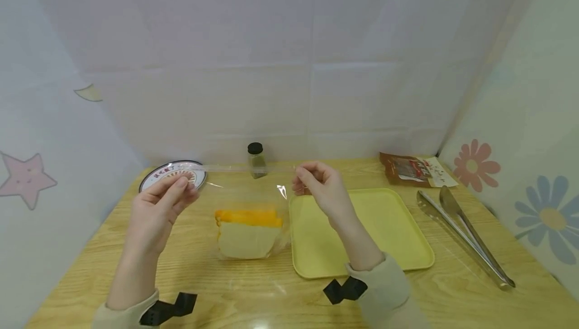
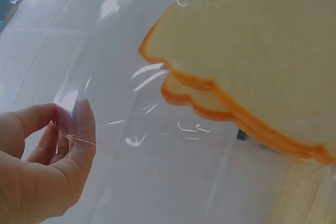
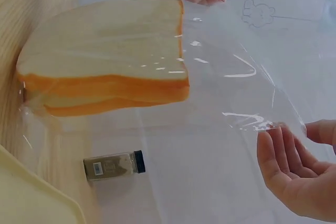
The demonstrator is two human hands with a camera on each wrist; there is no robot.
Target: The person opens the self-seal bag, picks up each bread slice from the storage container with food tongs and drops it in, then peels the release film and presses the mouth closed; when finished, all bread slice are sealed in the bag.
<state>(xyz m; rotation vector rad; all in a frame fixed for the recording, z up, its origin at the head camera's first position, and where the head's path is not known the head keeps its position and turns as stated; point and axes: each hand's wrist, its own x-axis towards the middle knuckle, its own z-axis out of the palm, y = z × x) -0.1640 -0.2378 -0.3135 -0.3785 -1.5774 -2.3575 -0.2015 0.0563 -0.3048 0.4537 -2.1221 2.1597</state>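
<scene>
Slices of bread [image 1: 249,238] with orange-brown crust stand inside a clear plastic bag [image 3: 231,77], its lower end near the wooden table. My left hand [image 1: 158,208] pinches the bag's top edge at the left corner between thumb and fingers. At the opposite corner my right hand [image 1: 323,188] pinches the same edge, so the top is stretched between both hands. In the left wrist view the bread slices [image 2: 252,51] show through the film, apart from the left hand's fingers [image 2: 86,129]. Whether the bag's mouth is parted I cannot tell.
A yellow tray [image 1: 380,233] lies right of the bag, with metal tongs [image 1: 470,238] beyond it. A brown packet [image 1: 413,168] is at the back right. Behind the bag stand a black-capped jar [image 1: 257,160] and, at left, a patterned plate [image 1: 156,176]. Curtains enclose the table.
</scene>
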